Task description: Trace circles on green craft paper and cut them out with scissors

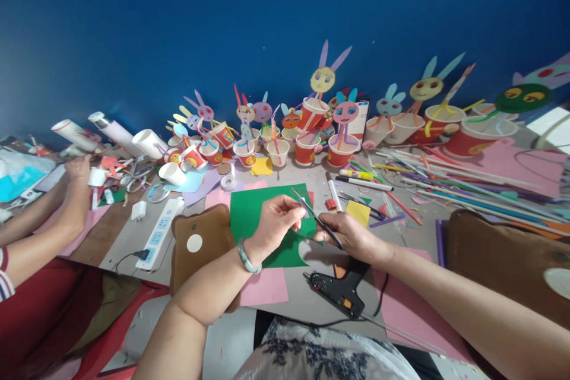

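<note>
My right hand is closed round the dark handles of a pair of scissors, whose blades point up and to the left. Close to the blades, my left hand pinches a small pale piece of paper, partly hidden by the fingers and the scissors. Beneath both hands lies a green sheet of paper on the table, with pink paper at its near edge. A black hot glue gun rests below my right hand, nozzle to the left.
Paper cups bearing paper rabbit faces line the back by the blue wall. Straws and sticks spread to the right. Markers lie beyond my hands. Left are a brown cushion, a power strip and another person's arm.
</note>
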Demonstrator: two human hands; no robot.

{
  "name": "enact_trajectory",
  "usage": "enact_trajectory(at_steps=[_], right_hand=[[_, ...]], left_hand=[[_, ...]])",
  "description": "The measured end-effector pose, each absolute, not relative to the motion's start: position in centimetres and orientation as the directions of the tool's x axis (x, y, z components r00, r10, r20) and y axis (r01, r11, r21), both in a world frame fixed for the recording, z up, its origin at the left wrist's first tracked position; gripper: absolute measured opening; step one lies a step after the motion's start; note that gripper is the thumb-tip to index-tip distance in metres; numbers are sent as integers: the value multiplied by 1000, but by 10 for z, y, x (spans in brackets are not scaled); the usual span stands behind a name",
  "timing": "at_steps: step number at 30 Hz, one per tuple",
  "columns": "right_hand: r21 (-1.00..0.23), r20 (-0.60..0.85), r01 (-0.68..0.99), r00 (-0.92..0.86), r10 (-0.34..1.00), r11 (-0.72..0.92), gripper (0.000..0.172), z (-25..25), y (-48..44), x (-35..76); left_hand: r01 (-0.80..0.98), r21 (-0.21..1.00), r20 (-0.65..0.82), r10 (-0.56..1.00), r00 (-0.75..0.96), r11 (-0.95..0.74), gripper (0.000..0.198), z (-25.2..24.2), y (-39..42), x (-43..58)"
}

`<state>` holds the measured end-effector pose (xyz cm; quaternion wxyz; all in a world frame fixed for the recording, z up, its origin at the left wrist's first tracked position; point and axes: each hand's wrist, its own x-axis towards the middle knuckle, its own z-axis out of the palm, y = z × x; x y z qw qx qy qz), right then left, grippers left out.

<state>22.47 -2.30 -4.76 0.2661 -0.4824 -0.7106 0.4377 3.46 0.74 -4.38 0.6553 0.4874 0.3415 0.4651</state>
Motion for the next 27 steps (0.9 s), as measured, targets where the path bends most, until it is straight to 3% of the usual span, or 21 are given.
enact_trajectory(at_steps=[27], right_hand=[[-852,-21,484,-413,911,200,55,-59,-19,236]], left_hand=[[-279,957,19,941,337,81,21,-45,11,34]])
